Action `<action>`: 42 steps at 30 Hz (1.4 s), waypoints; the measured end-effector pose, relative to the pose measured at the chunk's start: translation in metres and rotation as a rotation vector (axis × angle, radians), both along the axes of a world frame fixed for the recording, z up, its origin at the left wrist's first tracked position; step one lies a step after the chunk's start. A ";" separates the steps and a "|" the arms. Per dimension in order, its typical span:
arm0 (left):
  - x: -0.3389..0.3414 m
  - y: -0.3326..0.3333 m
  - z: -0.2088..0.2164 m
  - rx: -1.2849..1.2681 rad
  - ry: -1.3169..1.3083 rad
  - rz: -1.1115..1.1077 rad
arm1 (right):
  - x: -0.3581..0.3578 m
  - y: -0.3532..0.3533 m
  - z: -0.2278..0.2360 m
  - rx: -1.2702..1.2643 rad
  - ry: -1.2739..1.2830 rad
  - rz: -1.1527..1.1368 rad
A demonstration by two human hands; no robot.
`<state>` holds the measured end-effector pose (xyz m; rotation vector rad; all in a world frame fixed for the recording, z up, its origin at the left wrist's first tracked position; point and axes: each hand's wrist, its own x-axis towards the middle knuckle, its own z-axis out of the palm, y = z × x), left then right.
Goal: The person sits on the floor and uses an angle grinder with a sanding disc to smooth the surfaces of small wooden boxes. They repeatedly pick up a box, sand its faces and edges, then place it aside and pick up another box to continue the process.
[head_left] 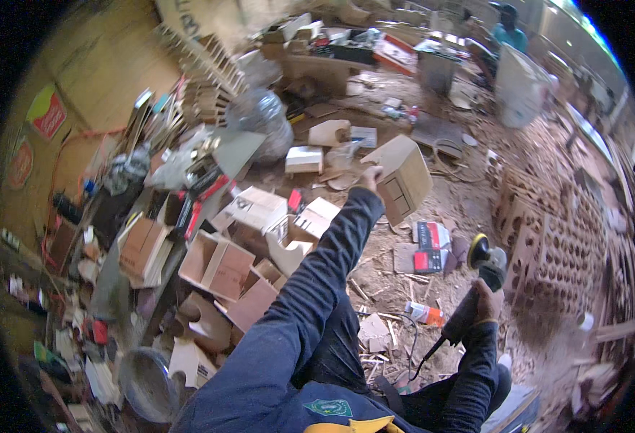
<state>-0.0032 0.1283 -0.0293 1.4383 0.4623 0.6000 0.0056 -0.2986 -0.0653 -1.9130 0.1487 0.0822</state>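
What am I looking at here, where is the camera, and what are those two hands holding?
This is one wide fisheye picture from a camera worn on a person's head, looking down at their own arms in dark blue sleeves. The left hand is stretched out, holding up a small wooden box. The right hand grips a power sander with a yellow-edged disc and a trailing cord. Below lies a sawdust-covered floor strewn with more open wooden boxes, wood scraps and a stack of boards drilled with round holes. Another person works far off.

One wooden box (402, 177), one angle grinder (476, 285), one spray can (424, 312).
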 end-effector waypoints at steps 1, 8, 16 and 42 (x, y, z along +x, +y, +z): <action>-0.004 0.009 0.005 0.190 0.260 0.044 | 0.002 -0.002 -0.004 0.044 0.006 0.020; 0.018 0.125 -0.009 0.558 0.433 0.290 | -0.009 -0.017 0.003 0.157 0.083 0.132; 0.011 0.285 -0.130 0.378 0.740 0.627 | -0.044 -0.021 0.041 0.113 0.060 0.021; -0.018 -0.143 0.002 0.885 -0.031 -0.625 | -0.059 0.039 0.062 0.106 -0.019 0.057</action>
